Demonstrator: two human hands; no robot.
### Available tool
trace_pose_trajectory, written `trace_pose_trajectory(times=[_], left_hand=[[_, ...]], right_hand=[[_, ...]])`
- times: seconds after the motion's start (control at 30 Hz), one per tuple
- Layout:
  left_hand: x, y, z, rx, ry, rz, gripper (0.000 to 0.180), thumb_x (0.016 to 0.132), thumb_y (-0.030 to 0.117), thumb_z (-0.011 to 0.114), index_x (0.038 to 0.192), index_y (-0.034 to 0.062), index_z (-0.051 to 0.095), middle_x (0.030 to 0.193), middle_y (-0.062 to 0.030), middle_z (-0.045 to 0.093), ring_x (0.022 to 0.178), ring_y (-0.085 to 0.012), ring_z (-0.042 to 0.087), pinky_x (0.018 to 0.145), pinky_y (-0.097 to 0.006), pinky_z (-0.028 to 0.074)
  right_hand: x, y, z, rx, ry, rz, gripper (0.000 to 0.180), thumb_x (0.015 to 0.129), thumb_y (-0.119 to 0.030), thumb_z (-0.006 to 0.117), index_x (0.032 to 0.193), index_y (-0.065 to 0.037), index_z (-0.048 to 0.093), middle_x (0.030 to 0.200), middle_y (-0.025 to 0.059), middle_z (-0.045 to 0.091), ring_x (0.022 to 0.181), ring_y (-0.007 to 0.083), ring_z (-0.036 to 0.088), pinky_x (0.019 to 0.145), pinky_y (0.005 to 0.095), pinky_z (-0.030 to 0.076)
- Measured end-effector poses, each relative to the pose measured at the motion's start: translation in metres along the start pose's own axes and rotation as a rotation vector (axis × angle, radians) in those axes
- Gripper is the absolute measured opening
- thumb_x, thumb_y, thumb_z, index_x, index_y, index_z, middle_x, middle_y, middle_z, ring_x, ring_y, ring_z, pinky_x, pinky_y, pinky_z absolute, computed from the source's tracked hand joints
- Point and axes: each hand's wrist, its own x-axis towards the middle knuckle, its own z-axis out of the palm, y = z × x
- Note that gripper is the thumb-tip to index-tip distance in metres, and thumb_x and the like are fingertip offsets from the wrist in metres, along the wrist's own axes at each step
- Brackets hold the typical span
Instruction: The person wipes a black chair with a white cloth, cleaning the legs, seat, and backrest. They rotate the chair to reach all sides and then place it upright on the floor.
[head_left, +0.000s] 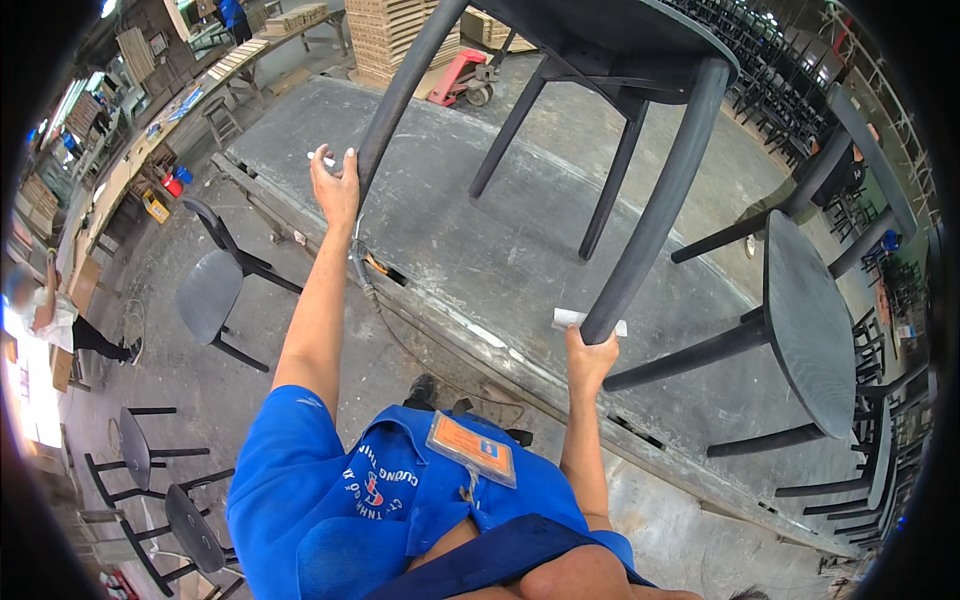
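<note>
I hold a dark grey chair (620, 40) up over a grey workbench (480, 220), its legs pointing down. My left hand (335, 185) grips the front left leg (400, 95) near its tip, with a small white piece at the fingers. My right hand (590, 350) is closed around the tip of the front right leg (660, 200) and presses a white pad (570, 319) against it. Both arms reach up from my blue shirt.
A second dark chair (810, 330) lies on its side on the bench at right. More dark chairs (215, 290) stand on the floor at left and lower left. Stacked chairs fill the far right. A red pallet jack (465, 75) and wooden pallets stand behind the bench.
</note>
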Motion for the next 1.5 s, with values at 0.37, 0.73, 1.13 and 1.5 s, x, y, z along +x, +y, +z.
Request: trace_pose_trajectory(times=[0.37, 0.73, 1.13, 1.5], left_hand=[[0.02, 0.011, 0.03, 0.192, -0.003, 0.066, 0.049, 0.089, 0.04, 0.055, 0.123, 0.0053, 0.05, 0.119, -0.0208, 0.053, 0.108, -0.0384, 0.054, 0.09, -0.046, 0.043], [0.027, 0.035, 0.041, 0.168, -0.057, 0.132, 0.044, 0.091, 0.037, 0.052, 0.125, 0.0098, 0.046, 0.122, -0.0201, 0.051, 0.103, -0.0412, 0.056, 0.085, -0.048, 0.046], [-0.025, 0.002, -0.01, -0.192, 0.189, 0.382, 0.017, 0.093, 0.002, 0.052, 0.109, -0.0002, 0.058, 0.099, -0.0097, 0.061, 0.077, -0.0156, 0.061, 0.072, -0.027, 0.048], [-0.241, 0.035, 0.2, -0.371, -1.093, 0.256, 0.034, 0.089, 0.013, 0.061, 0.122, 0.0065, 0.054, 0.094, -0.0175, 0.068, 0.073, -0.0297, 0.069, 0.065, -0.037, 0.055]], right_hand=[[0.028, -0.022, 0.0, 0.127, -0.02, 0.03, 0.017, 0.07, -0.01, 0.069, 0.075, 0.0, 0.055, 0.061, 0.002, 0.055, 0.055, 0.0097, 0.05, 0.052, 0.0277, 0.041], [0.05, -0.047, 0.001, 0.275, -0.053, 0.065, 0.015, 0.073, -0.004, 0.068, 0.082, 0.0, 0.057, 0.074, 0.0053, 0.057, 0.06, 0.0131, 0.055, 0.053, 0.0274, 0.045], [0.058, -0.072, 0.0, -0.196, 0.073, 0.025, 0.031, 0.069, -0.015, 0.073, 0.09, 0.003, 0.057, 0.089, 0.0162, 0.06, 0.084, 0.0216, 0.058, 0.074, 0.037, 0.046], [0.098, -0.097, 0.006, -0.185, 0.075, 0.156, 0.041, 0.07, -0.015, 0.072, 0.103, 0.003, 0.055, 0.088, 0.0158, 0.059, 0.079, 0.0261, 0.058, 0.075, 0.0366, 0.046]])
